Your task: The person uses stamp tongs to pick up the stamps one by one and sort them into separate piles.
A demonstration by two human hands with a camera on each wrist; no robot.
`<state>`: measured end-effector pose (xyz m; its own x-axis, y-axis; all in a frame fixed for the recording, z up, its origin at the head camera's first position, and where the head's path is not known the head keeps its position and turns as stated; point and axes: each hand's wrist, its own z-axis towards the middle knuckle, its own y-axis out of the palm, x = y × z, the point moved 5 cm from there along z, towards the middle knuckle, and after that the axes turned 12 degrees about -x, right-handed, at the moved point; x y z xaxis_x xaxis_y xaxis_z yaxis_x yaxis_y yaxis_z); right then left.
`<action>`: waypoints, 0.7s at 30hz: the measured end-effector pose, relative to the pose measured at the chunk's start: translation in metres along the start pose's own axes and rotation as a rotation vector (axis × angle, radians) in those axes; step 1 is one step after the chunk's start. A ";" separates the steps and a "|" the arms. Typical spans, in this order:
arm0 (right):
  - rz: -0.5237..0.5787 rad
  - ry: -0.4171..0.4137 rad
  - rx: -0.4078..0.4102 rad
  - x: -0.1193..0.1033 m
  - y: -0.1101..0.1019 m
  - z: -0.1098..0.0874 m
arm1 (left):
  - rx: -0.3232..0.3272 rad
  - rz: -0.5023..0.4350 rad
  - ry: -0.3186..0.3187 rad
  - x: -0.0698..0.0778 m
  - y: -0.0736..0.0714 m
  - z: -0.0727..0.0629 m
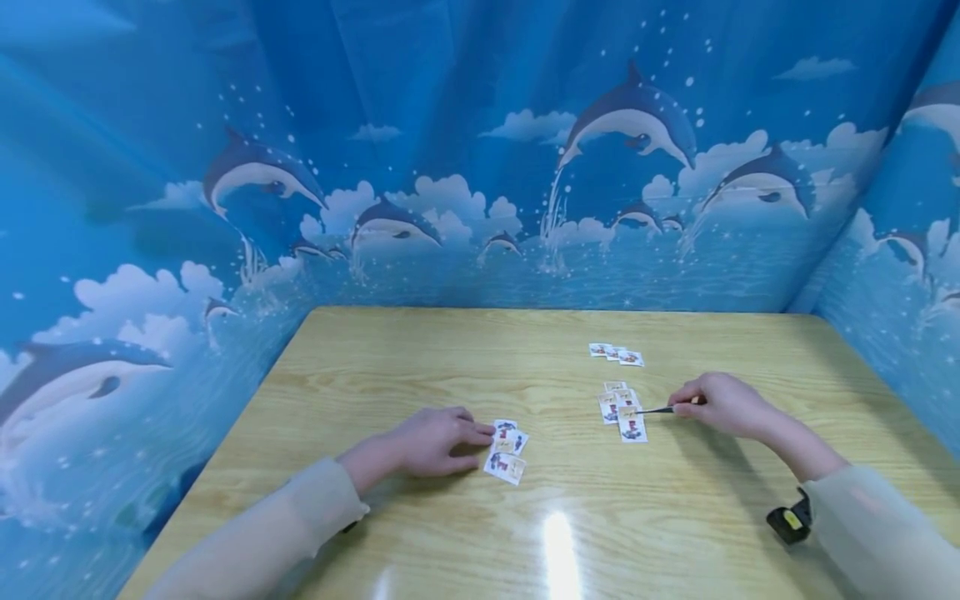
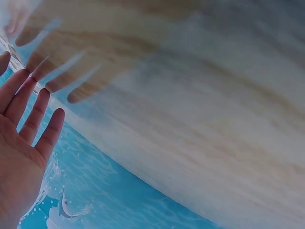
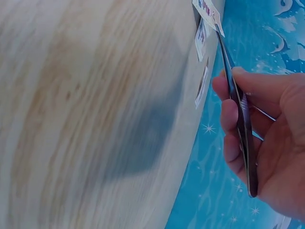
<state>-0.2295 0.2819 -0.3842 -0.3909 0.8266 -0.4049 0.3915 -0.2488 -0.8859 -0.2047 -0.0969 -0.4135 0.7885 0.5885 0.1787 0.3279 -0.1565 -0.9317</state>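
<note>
Right grip (image 1: 723, 406) pinches tweezers (image 3: 246, 133), tips at printed card (image 1: 633, 428), right of centre. Left grip (image 1: 441, 442), fingers extended, by fanned cards (image 1: 506, 465), lower centre. Printed card likely light, thin, easily creased; best nipped at edge.

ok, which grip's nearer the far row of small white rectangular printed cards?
Right. The right grip, holding slim dark metal tweezers, is right of the card row, slightly toward the person; the left grip is farther off, left and toward the person.
</note>
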 end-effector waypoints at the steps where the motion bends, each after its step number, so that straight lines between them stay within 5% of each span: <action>1: -0.006 -0.002 -0.002 0.000 0.000 0.001 | 0.000 -0.001 -0.001 0.000 0.000 0.000; 21: -0.026 0.053 -0.020 0.000 -0.002 -0.002 | -0.013 -0.003 -0.018 0.000 0.000 -0.001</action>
<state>-0.2286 0.2832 -0.3819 -0.3562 0.8585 -0.3689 0.3983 -0.2176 -0.8911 -0.2040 -0.0974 -0.4136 0.7778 0.6035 0.1755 0.3372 -0.1651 -0.9268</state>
